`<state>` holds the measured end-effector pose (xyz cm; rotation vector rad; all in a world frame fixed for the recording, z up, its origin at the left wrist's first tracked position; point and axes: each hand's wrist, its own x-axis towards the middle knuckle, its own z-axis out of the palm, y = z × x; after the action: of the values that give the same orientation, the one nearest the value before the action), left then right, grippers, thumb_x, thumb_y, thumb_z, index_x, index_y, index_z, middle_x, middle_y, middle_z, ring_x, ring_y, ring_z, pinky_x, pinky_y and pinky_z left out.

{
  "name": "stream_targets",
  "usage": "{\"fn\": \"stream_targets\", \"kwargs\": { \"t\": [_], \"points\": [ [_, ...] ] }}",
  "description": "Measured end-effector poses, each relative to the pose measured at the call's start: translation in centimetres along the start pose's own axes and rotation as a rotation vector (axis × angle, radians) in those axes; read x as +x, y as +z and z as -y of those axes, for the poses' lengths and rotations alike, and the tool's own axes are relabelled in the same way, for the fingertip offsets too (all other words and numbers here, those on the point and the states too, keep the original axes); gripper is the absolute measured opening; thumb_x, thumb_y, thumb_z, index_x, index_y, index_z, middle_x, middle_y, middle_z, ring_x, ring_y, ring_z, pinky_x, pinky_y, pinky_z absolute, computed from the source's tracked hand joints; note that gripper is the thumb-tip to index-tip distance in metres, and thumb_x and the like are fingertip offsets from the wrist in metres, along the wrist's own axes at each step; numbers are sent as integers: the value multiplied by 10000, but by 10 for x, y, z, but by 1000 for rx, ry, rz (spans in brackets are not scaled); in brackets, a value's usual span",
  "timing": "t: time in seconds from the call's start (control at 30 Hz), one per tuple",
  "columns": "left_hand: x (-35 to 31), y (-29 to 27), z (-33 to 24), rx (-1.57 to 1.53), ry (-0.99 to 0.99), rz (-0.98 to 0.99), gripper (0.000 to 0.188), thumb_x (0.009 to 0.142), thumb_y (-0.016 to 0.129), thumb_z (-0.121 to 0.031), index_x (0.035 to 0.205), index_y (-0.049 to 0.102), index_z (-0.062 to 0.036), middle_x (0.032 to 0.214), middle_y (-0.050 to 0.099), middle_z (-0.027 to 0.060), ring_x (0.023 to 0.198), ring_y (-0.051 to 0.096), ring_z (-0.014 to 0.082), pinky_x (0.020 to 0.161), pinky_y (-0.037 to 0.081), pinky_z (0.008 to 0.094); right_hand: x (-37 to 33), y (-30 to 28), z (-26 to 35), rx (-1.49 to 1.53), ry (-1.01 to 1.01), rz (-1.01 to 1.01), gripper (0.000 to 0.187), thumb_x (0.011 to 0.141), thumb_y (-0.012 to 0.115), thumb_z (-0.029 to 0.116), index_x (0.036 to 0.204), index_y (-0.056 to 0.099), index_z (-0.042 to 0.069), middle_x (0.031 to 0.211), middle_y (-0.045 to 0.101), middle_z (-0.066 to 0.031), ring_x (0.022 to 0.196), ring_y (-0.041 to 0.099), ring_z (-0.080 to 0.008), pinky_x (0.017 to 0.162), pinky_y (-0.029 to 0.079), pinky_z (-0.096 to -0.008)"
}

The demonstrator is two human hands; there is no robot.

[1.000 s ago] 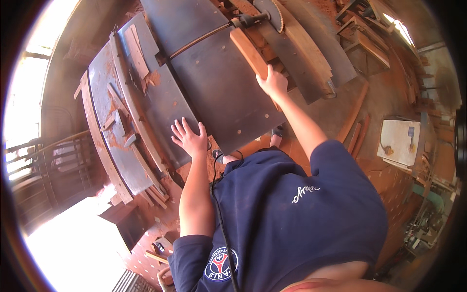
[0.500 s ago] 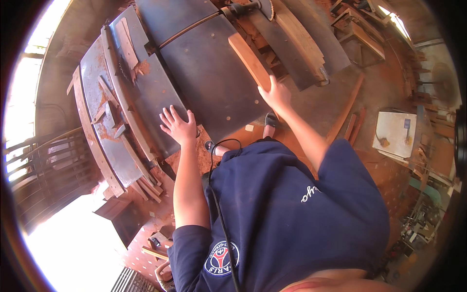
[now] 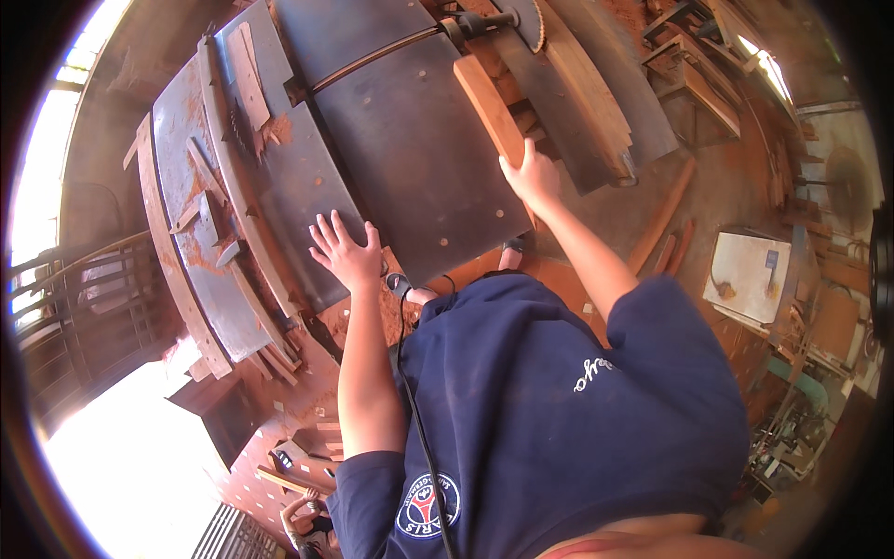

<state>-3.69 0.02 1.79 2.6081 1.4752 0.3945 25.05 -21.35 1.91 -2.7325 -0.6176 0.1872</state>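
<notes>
My right hand (image 3: pixel 534 179) is closed on the near end of a squared wooden beam (image 3: pixel 489 107). The beam lies lengthwise along the right edge of a dark metal machine table (image 3: pixel 419 130); its far end is short of the slot that crosses the table. With fingers spread and palm down, my left hand (image 3: pixel 346 250) is over the left side of the metal surface, near its front edge. Nothing is in it, and whether it presses on the metal I cannot tell.
A toothed circular blade (image 3: pixel 538 23) stands at the far right beside a long timber (image 3: pixel 587 88). Wood offcuts and a hammer-like tool (image 3: pixel 210 219) lie on the left bench amid sawdust. A pale-topped box (image 3: pixel 748 278) is at right. Another person (image 3: pixel 312 517) shows lower left.
The beam and my right hand have slid a little farther along the table toward the cross slot. My left hand stays spread in nearly the same place. The view has shifted slightly.
</notes>
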Motion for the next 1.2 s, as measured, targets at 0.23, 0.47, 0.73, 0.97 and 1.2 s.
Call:
{"fn": "stream_targets", "kwargs": {
  "t": [0.23, 0.47, 0.73, 0.97, 1.2],
  "points": [
    [-1, -2, 0, -15, -18, 11, 724, 879, 649, -458, 1492, 481, -112, 1615, 378, 136, 1534, 265, 335, 1228, 168, 577, 83, 1, 42, 22, 43, 11, 545, 878, 699, 448, 1167, 569, 5, 952, 733, -225, 938, 722, -387, 806, 586, -498],
    [1, 0, 1, 1, -6, -28, 720, 881, 662, -460, 1487, 488, -113, 1604, 404, 130, 1522, 298, 336, 1219, 201, 578, 88, 7, 42, 50, 28, -32, 547, 868, 706, 453, 1146, 574, 2, 906, 736, -217, 887, 730, -386, 787, 592, -486],
    [2, 9, 0, 8, 11, -46, 712, 905, 649, -473, 1506, 482, -128, 1613, 401, 124, 1527, 291, 336, 1226, 192, 586, -13, 13, -4, 143, -89, -151, 500, 834, 758, 402, 1071, 546, 17, 813, 691, -199, 780, 692, -402, 692, 564, -520],
    [0, 4, 1, -1, 21, -38, 707, 897, 669, -449, 1498, 488, -123, 1605, 408, 131, 1528, 287, 344, 1222, 195, 601, -64, 3, -17, 22, -72, 0, 515, 849, 769, 407, 1060, 528, 3, 770, 663, -210, 771, 679, -385, 651, 557, -482],
    [1, 0, 1, 8, 5, -21, 702, 899, 671, -447, 1503, 480, -144, 1612, 394, 115, 1530, 284, 323, 1222, 197, 570, -43, 9, -11, 1, -127, -4, 487, 862, 760, 395, 1018, 515, 4, 763, 648, -208, 768, 677, -390, 660, 551, -500]
  ]
}}
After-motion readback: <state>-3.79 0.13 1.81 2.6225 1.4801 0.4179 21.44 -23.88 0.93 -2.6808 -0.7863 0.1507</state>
